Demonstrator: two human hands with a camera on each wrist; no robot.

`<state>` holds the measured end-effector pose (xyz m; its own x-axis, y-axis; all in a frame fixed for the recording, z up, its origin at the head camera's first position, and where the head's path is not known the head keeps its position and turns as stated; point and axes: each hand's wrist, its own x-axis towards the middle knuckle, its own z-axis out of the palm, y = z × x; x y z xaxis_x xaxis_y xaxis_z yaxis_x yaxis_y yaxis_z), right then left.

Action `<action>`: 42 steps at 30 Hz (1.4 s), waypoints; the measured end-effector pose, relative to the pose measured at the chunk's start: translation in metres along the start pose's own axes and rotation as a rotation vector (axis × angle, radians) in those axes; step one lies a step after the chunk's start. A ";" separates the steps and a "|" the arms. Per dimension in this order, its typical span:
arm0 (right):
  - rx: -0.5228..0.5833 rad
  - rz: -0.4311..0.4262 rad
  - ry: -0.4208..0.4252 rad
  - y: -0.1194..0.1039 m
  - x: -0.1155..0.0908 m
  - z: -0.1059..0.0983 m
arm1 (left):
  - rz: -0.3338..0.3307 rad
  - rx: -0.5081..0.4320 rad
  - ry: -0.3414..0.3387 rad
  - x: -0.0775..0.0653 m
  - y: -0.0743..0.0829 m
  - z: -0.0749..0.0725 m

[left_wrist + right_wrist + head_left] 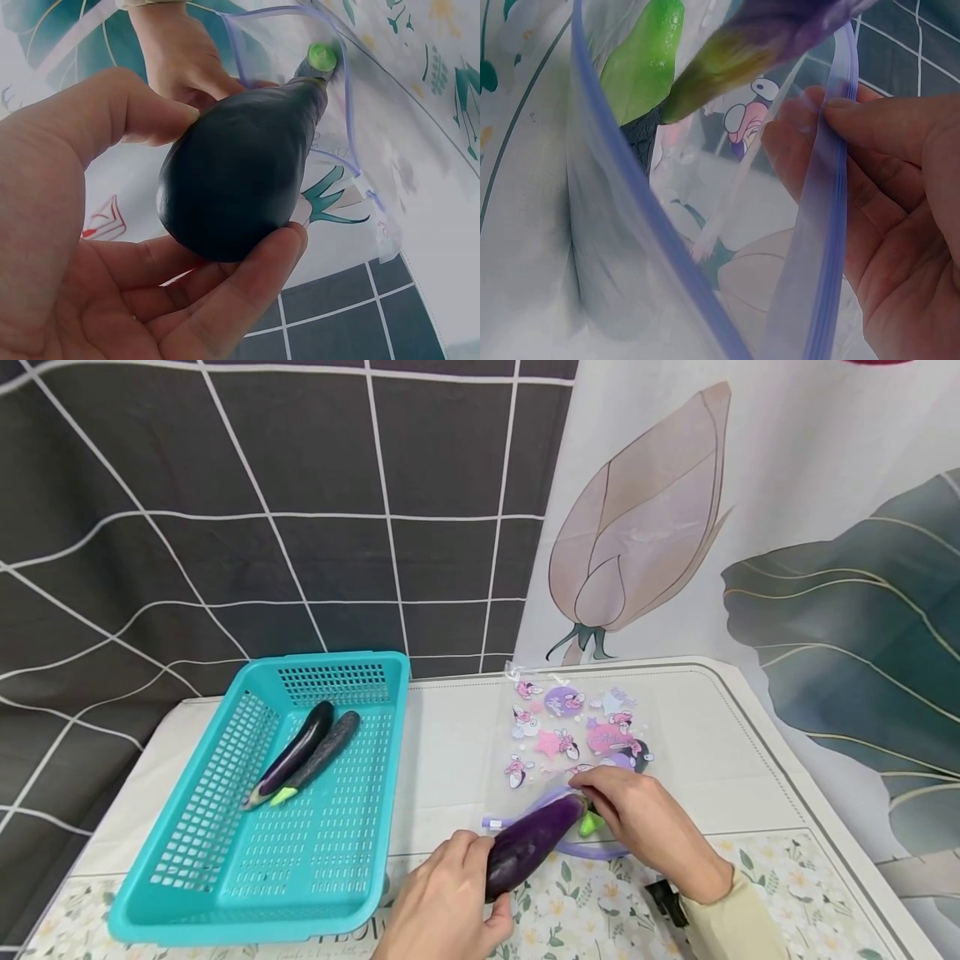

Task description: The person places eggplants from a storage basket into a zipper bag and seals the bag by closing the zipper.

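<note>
My left hand (446, 897) holds a plump purple eggplant (528, 843) by its wide end, thumb on one side and fingers on the other. Its narrow stem end points into the mouth of a clear zip bag (551, 714) printed with pink and purple cartoons. The right hand (648, 814) pinches one side of the bag's purple zip edge (829, 217), and the mouth gapes. Inside the bag lies a dark, rough-skinned vegetable with a bright green end (649, 60), just beside the eggplant's tip; the eggplant partly hides it in the head view.
A turquoise basket (375, 827) stands on the left, holding a slim eggplant (296, 747) and a dark cucumber-like vegetable with a green end (326, 752). The table (450, 735) has a flowered front strip. Dark checked and printed curtains hang behind it.
</note>
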<state>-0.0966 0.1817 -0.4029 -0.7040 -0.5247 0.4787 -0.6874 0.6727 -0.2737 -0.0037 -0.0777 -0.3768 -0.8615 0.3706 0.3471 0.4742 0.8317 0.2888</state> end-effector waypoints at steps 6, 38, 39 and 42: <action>-0.007 0.012 -0.013 0.000 0.001 0.000 | -0.005 -0.004 -0.017 0.002 0.001 0.002; -0.003 0.001 -0.017 -0.001 0.001 0.001 | -0.076 -0.032 -0.039 0.009 0.009 0.013; -0.002 0.001 -0.019 -0.001 0.001 0.002 | -0.085 -0.037 -0.047 0.009 0.010 0.013; 0.001 -0.002 -0.020 0.000 0.001 0.002 | -0.100 -0.053 -0.063 0.010 0.011 0.013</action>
<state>-0.0973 0.1802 -0.4038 -0.7061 -0.5361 0.4625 -0.6888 0.6715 -0.2732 -0.0092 -0.0592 -0.3821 -0.9138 0.3135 0.2581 0.3928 0.8436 0.3661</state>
